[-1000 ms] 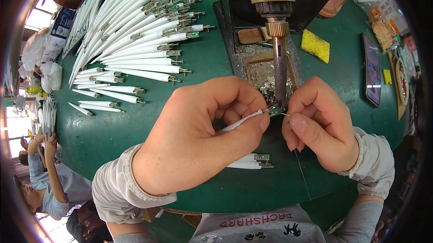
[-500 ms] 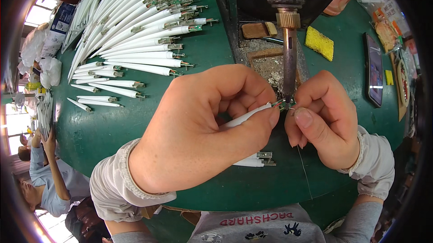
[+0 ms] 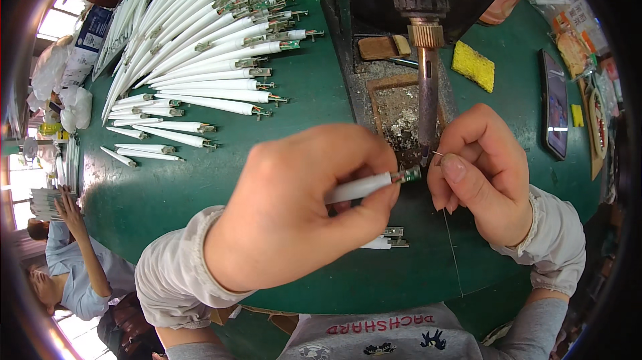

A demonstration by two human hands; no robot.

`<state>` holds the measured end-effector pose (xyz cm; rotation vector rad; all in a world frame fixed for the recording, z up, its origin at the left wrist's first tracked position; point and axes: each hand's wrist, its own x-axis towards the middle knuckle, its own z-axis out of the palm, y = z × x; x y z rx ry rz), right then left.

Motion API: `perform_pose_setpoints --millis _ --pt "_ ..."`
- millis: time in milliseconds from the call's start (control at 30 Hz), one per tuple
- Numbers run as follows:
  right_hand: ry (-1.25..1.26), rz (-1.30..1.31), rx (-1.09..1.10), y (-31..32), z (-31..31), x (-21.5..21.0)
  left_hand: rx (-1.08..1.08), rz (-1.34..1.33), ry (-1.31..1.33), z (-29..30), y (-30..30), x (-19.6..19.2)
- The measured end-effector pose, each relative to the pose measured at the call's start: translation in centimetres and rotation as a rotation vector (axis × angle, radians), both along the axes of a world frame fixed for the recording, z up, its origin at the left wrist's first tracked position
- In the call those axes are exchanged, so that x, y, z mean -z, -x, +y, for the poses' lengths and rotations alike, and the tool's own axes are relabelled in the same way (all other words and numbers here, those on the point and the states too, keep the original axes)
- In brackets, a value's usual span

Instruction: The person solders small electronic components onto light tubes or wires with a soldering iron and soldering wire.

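Observation:
My left hand grips a white tapered plastic tube, its end with a small green circuit board pointing right. That board lies just left of the tip of a soldering iron, which hangs tip-down from above; a small gap seems to part them. Between thumb and forefinger, my right hand pinches a thin solder wire. A short end of the wire sticks out toward the iron, and the rest trails down below the hand. Under my left hand, more white tubes lie partly hidden.
Many white tubes with metal-and-board ends fan out at the far left. Behind the iron tip sits a grimy tray with solder crumbs. A yellow sponge and a phone lie right. Another person holds tubes at the left edge.
My left hand has drawn slightly left and down, turning the tube so its board faces up, away from the iron tip. My right hand has hardly moved.

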<state>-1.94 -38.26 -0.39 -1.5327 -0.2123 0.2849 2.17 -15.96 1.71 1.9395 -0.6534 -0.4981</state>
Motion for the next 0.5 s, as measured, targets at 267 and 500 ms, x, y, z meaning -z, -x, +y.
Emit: perform_pose_setpoints --millis 267,500 --pt "0.019 0.007 -0.011 0.2 -0.1 0.2 0.281 -0.679 -0.227 -0.8 1.5 2.3" --pt "0.038 -0.025 -0.021 0.3 -0.1 0.3 0.067 -0.966 -0.678 3.1 -1.8 0.5"
